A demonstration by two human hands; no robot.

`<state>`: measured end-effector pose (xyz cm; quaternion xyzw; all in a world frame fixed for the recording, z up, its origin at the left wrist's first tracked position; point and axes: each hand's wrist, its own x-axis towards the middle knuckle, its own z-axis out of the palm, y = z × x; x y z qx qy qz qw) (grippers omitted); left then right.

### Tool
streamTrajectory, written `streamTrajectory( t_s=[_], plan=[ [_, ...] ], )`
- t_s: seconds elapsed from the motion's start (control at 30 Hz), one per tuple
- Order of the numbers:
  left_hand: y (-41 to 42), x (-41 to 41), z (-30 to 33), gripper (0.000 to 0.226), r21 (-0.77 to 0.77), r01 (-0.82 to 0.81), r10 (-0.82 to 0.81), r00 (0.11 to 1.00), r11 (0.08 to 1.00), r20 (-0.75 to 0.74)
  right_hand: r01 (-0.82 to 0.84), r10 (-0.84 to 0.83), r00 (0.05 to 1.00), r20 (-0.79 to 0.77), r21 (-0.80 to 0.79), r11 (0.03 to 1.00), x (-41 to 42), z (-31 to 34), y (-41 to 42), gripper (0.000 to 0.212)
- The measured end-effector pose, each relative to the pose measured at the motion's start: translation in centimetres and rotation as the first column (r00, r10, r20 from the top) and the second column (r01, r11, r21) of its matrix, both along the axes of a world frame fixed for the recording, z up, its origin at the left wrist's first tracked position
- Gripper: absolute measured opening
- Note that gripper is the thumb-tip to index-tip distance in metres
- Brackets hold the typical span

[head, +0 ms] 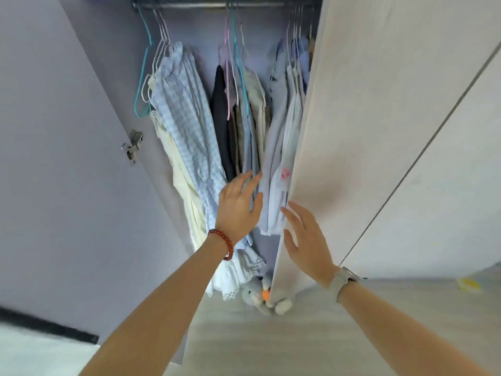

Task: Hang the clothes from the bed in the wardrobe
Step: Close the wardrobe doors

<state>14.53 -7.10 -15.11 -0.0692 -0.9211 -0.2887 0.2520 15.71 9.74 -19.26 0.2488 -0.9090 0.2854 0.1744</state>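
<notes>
**Both hands at the hanging clothes, wardrobe open**

Landmark: rail point(217, 5). Left of it, open door point(54, 158) with hinge point(132, 146). Under the rail's left end, checked blue garment point(187, 126) over cream ones. Below rail centre, left hand point(238, 204), fingers straight, touches grey clothes point(273, 147); holds nothing. Right of that, right hand point(306, 240) lies flat on right door point(366, 131) edge, fingers extended. Far below the rail, plush toy point(257, 294).

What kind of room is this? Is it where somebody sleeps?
Probably a bedroom, though no bed shows. You are looking into an open wardrobe: clothes hang on hangers from a rail, and a stuffed toy sits on the bottom.
</notes>
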Motion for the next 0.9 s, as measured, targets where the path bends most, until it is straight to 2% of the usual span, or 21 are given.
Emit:
streamTrajectory(
  t_s=[0.07,0.13,0.23,0.3,0.4,0.53,0.63,0.73,0.83,0.9],
  plan=[
    [-1.3,1.3,-5.5,0.042,-0.012,-0.059,0.060,0.983,0.998,0.176,-0.013,0.009,0.992,0.127,0.029,0.999,1.3,-4.3,-0.8,0.044],
    [-2.6,2.8,-10.9,0.045,-0.037,-0.112,0.118,0.927,0.993,0.357,-0.051,0.031,0.969,0.246,0.075,0.996,2.2,-8.5,-1.6,0.043],
    [-4.3,4.9,-18.7,0.048,-0.086,-0.126,0.153,0.782,0.988,0.604,-0.134,0.043,0.893,0.448,0.173,0.976,3.1,-15.1,-2.8,0.040],
    [-5.7,5.5,-24.0,0.049,-0.109,-0.137,0.174,0.693,0.985,0.700,-0.188,0.038,0.843,0.537,0.226,0.956,3.1,-20.4,-3.7,0.044],
    [-7.7,5.2,-31.7,0.049,-0.130,-0.164,0.203,0.594,0.978,0.779,-0.273,-0.001,0.775,0.632,0.336,0.902,2.1,-28.3,-5.3,0.052],
    [-9.3,3.6,-41.9,0.049,-0.134,-0.202,0.220,0.499,0.970,0.838,-0.360,-0.028,0.704,0.710,0.390,0.848,-1.0,-39.5,-7.4,0.055],
    [-10.0,1.8,-50.5,0.049,-0.146,-0.234,0.242,0.462,0.961,0.853,-0.447,0.002,0.715,0.699,0.455,0.771,-4.6,-48.9,-9.1,0.053],
    [-10.0,0.7,-58.8,0.048,-0.128,-0.271,0.237,0.419,0.954,0.877,-0.515,-0.020,0.730,0.684,0.568,0.642,-7.8,-58.3,-10.4,0.054],
    [-9.6,0.3,-66.1,0.049,-0.115,-0.289,0.227,0.390,0.950,0.892,-0.520,-0.071,0.743,0.665,0.640,0.566,-10.2,-66.5,-11.2,0.059],
    [-9.4,0.4,-70.0,0.049,-0.099,-0.306,0.218,0.383,0.947,0.898,-0.483,-0.131,0.760,0.637,0.688,0.541,-11.6,-70.9,-11.4,0.071]
  ],
)
